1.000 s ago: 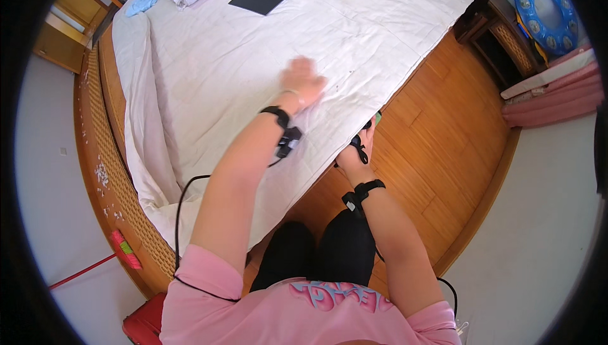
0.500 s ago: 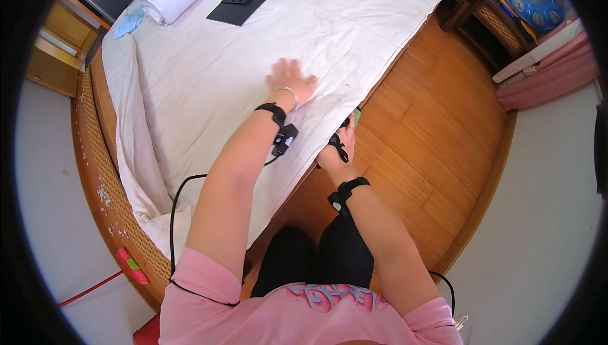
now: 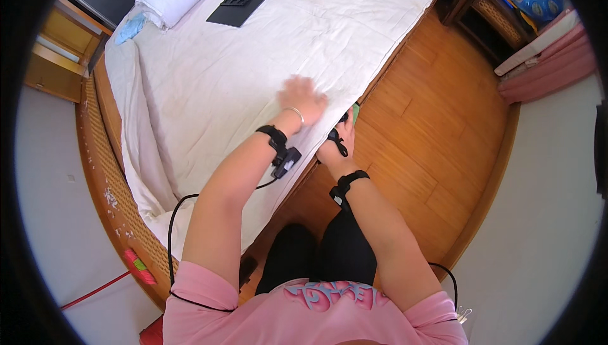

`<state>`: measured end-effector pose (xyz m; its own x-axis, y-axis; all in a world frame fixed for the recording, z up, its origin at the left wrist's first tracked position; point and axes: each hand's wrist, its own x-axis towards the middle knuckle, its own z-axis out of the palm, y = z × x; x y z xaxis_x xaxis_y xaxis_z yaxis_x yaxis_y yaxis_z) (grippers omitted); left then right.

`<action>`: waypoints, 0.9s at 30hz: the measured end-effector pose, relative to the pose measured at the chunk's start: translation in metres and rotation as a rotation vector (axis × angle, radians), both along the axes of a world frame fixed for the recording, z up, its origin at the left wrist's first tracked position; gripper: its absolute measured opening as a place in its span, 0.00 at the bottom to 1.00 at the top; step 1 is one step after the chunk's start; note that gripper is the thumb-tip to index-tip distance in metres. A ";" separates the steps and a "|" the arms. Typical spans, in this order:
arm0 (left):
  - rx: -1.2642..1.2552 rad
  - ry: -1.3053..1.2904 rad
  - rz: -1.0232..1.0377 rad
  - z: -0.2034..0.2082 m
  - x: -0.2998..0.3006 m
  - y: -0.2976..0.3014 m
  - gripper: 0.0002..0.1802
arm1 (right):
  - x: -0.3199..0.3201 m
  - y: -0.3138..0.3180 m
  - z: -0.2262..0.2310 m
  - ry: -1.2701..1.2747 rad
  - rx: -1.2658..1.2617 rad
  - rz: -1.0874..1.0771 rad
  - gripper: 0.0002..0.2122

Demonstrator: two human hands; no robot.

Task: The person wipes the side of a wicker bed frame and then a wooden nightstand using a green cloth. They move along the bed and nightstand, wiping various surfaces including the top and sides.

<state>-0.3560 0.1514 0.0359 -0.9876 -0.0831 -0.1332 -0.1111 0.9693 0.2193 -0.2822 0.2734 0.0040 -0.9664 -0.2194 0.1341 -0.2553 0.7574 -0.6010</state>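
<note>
Left hand (image 3: 303,99) fingers spread, motion-blurred, over the creased white cloth sheet (image 3: 209,92) near the right edge of the wood-framed bed (image 3: 104,101) — nothing visible in its grip; contact unclear. Right hand (image 3: 343,137) at that edge, fingers partly hidden. Small green object (image 3: 356,112) just beyond its knuckles, at the bed's right edge — right hand nearer, left hand to the object's left. Cannot tell its long axis, nor whether the right grip holds it.

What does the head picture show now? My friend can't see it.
A blurred left hand is over a white sheet; the right hand is at the sheet's edge, beside something green. Two black boards lie farther back.
</note>
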 end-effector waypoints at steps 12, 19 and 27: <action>-0.138 0.038 0.351 0.016 0.032 -0.092 0.40 | -0.007 0.003 -0.005 -0.031 -0.023 -0.001 0.28; 0.093 -0.024 0.402 0.000 0.057 -0.128 0.33 | -0.012 0.007 -0.029 0.151 0.232 0.051 0.30; 0.183 0.274 0.027 0.024 0.032 -0.079 0.32 | -0.001 0.000 0.009 -0.044 0.299 0.057 0.31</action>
<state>-0.3242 0.0728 0.0602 -0.9865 -0.1094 0.1220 -0.0495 0.9085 0.4150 -0.2828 0.2738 0.0125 -0.9547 -0.2971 0.0136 -0.2814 0.8875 -0.3649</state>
